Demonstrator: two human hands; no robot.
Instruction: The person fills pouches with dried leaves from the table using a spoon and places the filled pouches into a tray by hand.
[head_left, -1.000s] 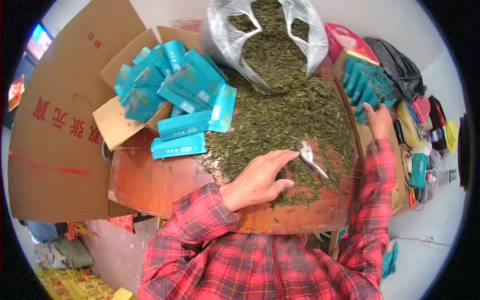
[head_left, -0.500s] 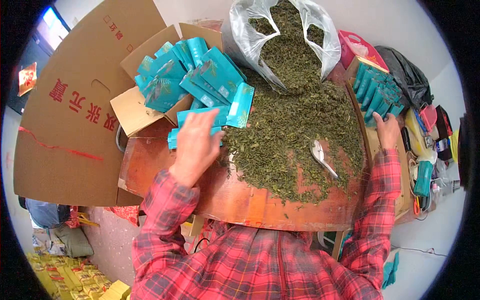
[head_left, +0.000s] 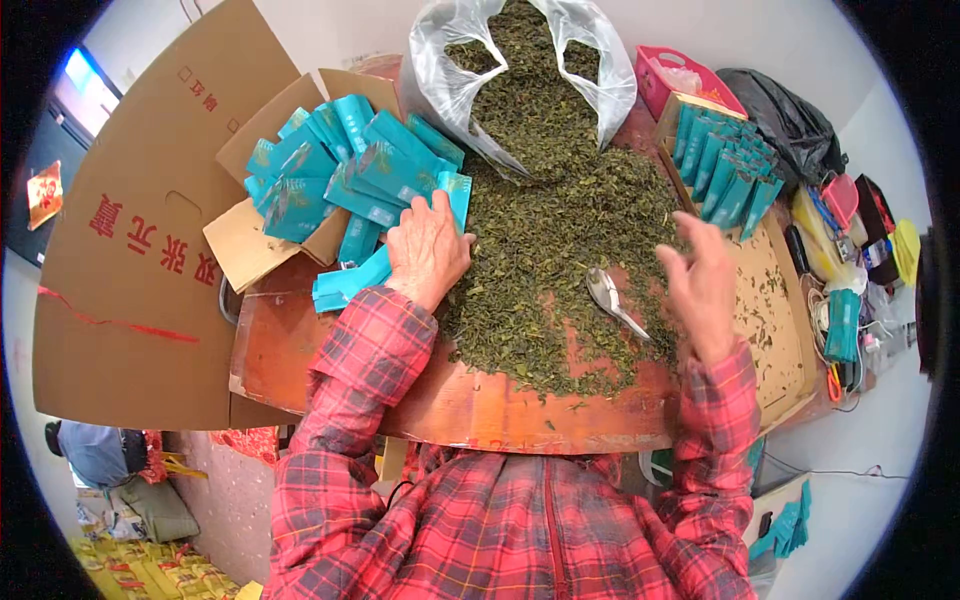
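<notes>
At the left of the tea pile, my left hand (head_left: pixel 428 252) has its fingers bent over a teal packet (head_left: pixel 457 197), pinching it near the carton; the fingertips are partly hidden. More teal packets (head_left: pixel 345 288) lie flat just under that wrist. My right hand (head_left: pixel 700 290) is over the right edge of the heap, thumb and fingers apart, holding nothing. To its left a white spoon (head_left: pixel 612 300) rests on the loose dried tea leaves (head_left: pixel 540 270). Beyond this hand, a row of teal packets (head_left: pixel 725 170) stands in a shallow cardboard box (head_left: pixel 775 330).
An open carton (head_left: pixel 250 235) heaped with teal packets stands at the left beside a big cardboard sheet (head_left: pixel 130 270). A clear plastic bag (head_left: pixel 435 70) spills tea at the back. A pink basket (head_left: pixel 690 80), black bag (head_left: pixel 780 120) and assorted small items line the right.
My right hand has left the packets in the shallow box and moved left over the tea. My left hand has come down onto the packets by the carton. The view has shifted slightly.
</notes>
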